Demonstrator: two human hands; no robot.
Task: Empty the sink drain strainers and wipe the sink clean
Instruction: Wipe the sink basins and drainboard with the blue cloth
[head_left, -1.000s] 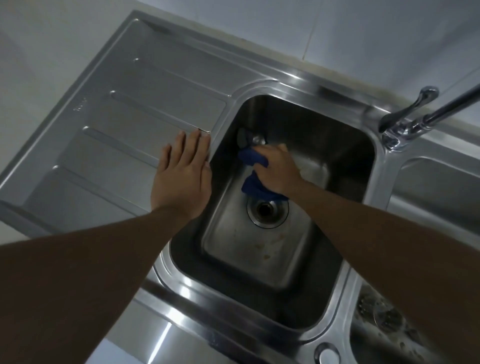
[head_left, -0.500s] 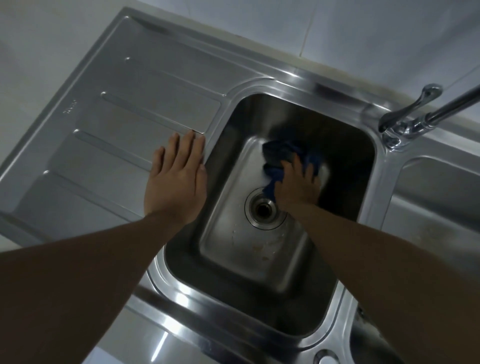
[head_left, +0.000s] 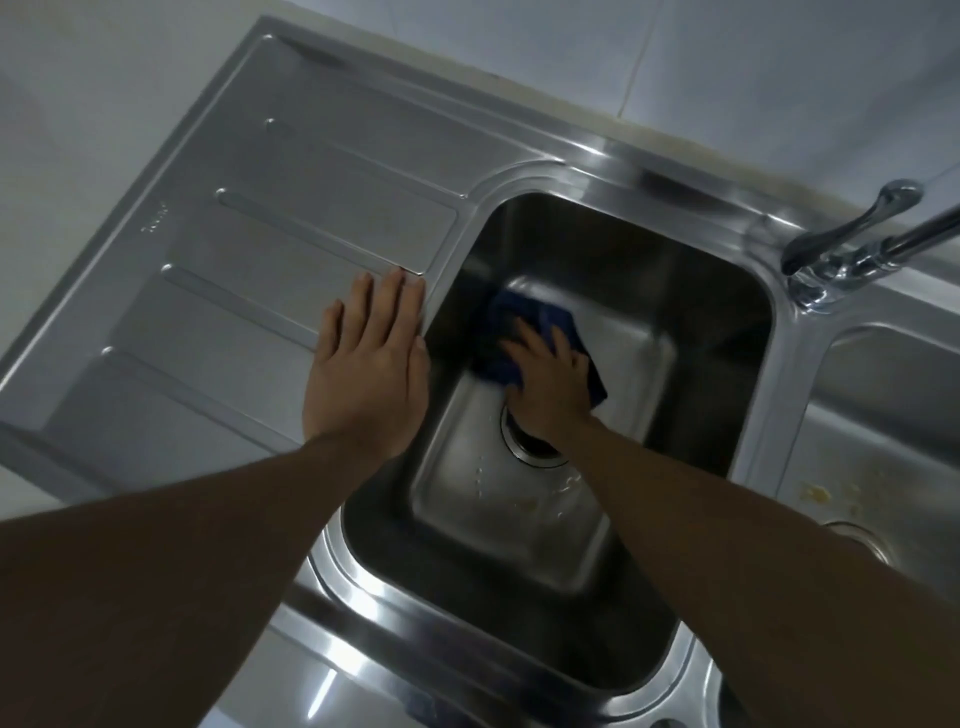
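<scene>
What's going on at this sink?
A person is cleaning a stainless steel double sink. The right hand presses a dark blue cloth flat on the floor of the left basin, just beyond its round drain. The left hand rests flat on the ribbed steel drainboard. Yellowish residue lies in the right basin.

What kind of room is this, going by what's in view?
Most likely a kitchen. A stainless steel sink with two basins sits beside a ribbed drainboard, a chrome faucet stands at its back edge, and pale wall tiles run behind it.
</scene>
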